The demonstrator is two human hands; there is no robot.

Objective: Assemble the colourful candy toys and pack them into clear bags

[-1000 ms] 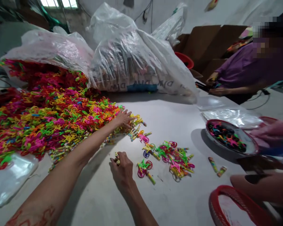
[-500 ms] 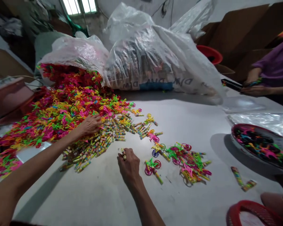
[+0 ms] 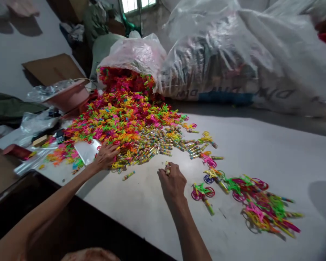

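Left hand [image 3: 106, 156]: palm down at near edge of colourful plastic pile [image 3: 116, 112], next to clear plastic sheet [image 3: 87, 152]; fingertips in among pieces, couldn't tell if gripping any.
Right hand [image 3: 174, 179]: closed round a tube bunch [image 3: 167, 168], ends showing at the fingertips; was over white table [image 3: 260, 145].
Loose tubes [image 3: 149, 146]: patterned, heaped along pile's right front edge; single tube [image 3: 128, 175] lay apart, between the hands.
Piece cluster [image 3: 268, 206]: lay right of right hand; smaller set [image 3: 203, 194] sat nearer it.
Back: pile spread from open bag [image 3: 137, 50]; big clear sack [image 3: 220, 65] stood beside it.
Far left: pink basin [image 3: 70, 97].
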